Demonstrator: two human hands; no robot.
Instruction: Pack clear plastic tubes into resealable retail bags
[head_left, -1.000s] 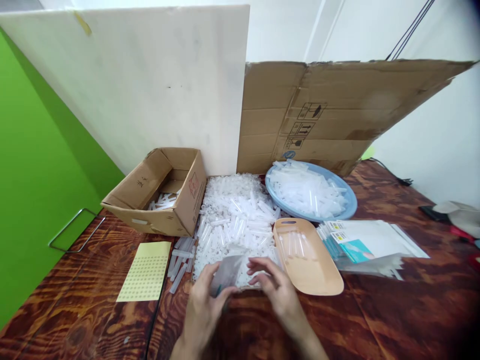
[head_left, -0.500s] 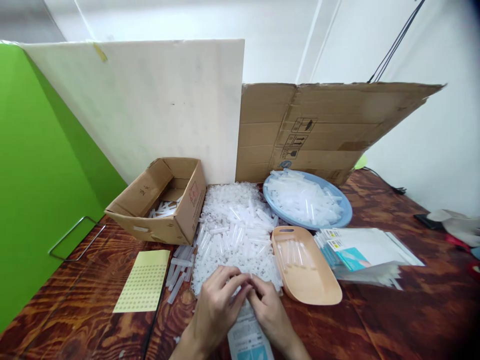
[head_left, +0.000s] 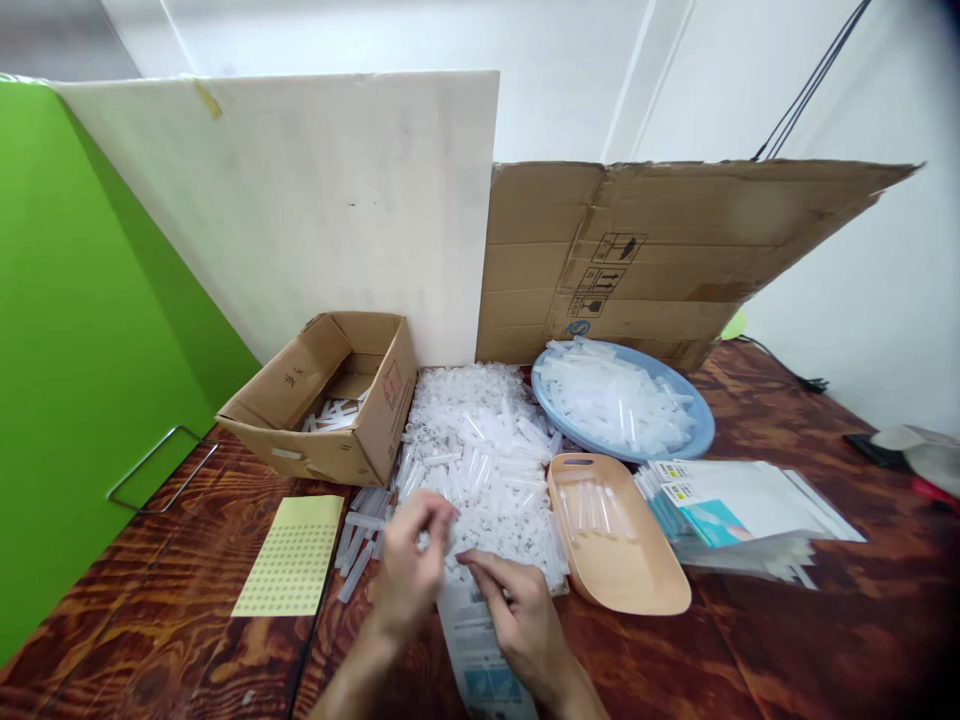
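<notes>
A printed clear plastic bag [head_left: 484, 655] with blue at its lower end hangs beneath my right hand [head_left: 521, 620], whose thumb and fingertips pinch at its top edge. To the left and slightly higher, my left hand [head_left: 412, 565] is curled closed and smeared by motion; what it holds, if anything, is too small to make out. Both hands are over the near edge of a heap of small clear plastic pieces and short tubes [head_left: 480, 450]. Several clear tubes [head_left: 592, 510] lie side by side in a peach tray [head_left: 637, 580] right of my hands.
At the left stands an open cardboard box [head_left: 315, 400] with white pieces inside. A yellow sticker sheet [head_left: 289, 560] lies before it, near loose tubes [head_left: 360, 540]. Behind the tray is a blue basin [head_left: 705, 425] heaped with tubes. Printed plastic bags [head_left: 735, 500] are stacked at the right.
My hands were together at the top of the bag; now my left hand has moved up and left, away from it. The right hand stays at the bag's top.
</notes>
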